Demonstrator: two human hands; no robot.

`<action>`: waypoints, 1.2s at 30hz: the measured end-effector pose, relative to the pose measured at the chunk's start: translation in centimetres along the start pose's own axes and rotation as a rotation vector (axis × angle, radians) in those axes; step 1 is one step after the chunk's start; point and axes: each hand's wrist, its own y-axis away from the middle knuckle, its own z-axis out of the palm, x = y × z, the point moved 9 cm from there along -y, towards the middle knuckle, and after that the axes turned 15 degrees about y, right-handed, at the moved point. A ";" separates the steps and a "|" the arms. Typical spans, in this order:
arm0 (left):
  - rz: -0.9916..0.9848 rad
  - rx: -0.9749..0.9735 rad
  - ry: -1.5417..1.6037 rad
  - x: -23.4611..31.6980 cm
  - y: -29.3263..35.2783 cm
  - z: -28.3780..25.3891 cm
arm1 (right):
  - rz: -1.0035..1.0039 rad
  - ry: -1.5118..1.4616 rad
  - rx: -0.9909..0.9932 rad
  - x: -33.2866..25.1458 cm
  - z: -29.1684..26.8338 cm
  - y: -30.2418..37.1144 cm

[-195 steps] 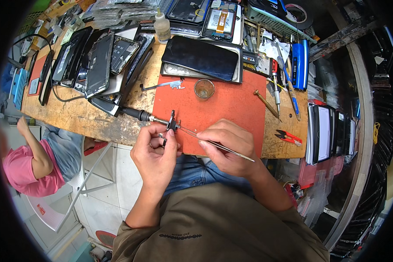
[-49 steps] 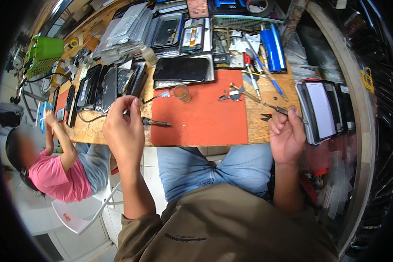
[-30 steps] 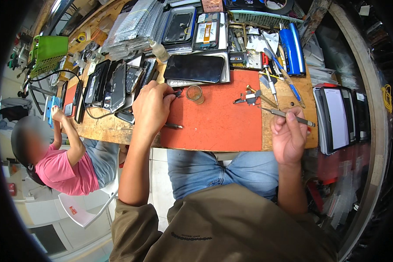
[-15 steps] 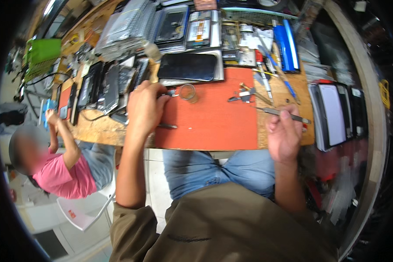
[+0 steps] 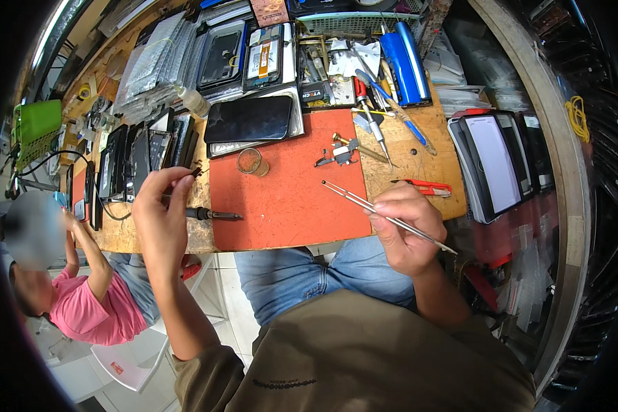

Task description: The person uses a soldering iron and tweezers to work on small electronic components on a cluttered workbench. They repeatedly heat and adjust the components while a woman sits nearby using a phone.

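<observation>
My left hand (image 5: 161, 213) is raised over the bench left of the orange mat (image 5: 288, 213), thumb and forefinger pinched on a small dark part (image 5: 196, 172). A dark-handled pen-like tool (image 5: 209, 214) lies beside that hand, its tip over the mat. My right hand (image 5: 412, 230) grips metal tweezers (image 5: 384, 215), whose tips point up-left over the mat with a tiny dark spot at the end. A small glass jar (image 5: 254, 163) stands near the mat's far left, below a dark phone (image 5: 248, 119). Small metal and grey pieces (image 5: 340, 152) lie at the mat's right.
Phone parts (image 5: 147, 147) crowd the left, near a small bottle (image 5: 193, 101). Red-handled pliers (image 5: 426, 187), a screwdriver (image 5: 371, 120) and a blue roll (image 5: 406, 65) lie right. A tablet-like stack (image 5: 491, 165) stands beyond the edge. Another person (image 5: 96, 302) sits left.
The view has shifted. My left hand has drawn back from beside the jar with the small part in its fingertips. The tweezers in my right hand have swung so their tips reach over the mat.
</observation>
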 end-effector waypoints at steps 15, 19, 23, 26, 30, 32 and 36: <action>-0.449 0.243 0.866 -6.3 11.4 4.1 | 0.069 -0.018 -0.060 0.5 3.8 -0.5; -0.473 0.224 0.889 -6.6 11.2 4.9 | 0.102 -0.037 -0.129 0.5 5.6 -0.6; -0.512 0.153 0.860 -6.4 11.3 5.3 | 0.074 0.004 -0.167 0.5 6.7 -0.8; -0.522 0.078 0.619 -6.1 11.3 5.4 | 0.117 -0.019 -0.150 1.0 6.8 -0.9; -0.117 -0.029 0.217 -2.2 10.1 5.1 | 0.103 -0.005 -0.161 1.1 6.8 -0.9; -0.012 -0.017 0.146 -1.3 10.0 5.1 | 0.096 0.000 -0.170 1.0 6.8 -0.9; 0.117 0.033 0.023 -0.3 10.4 5.4 | 0.082 -0.001 -0.179 0.9 6.8 -0.9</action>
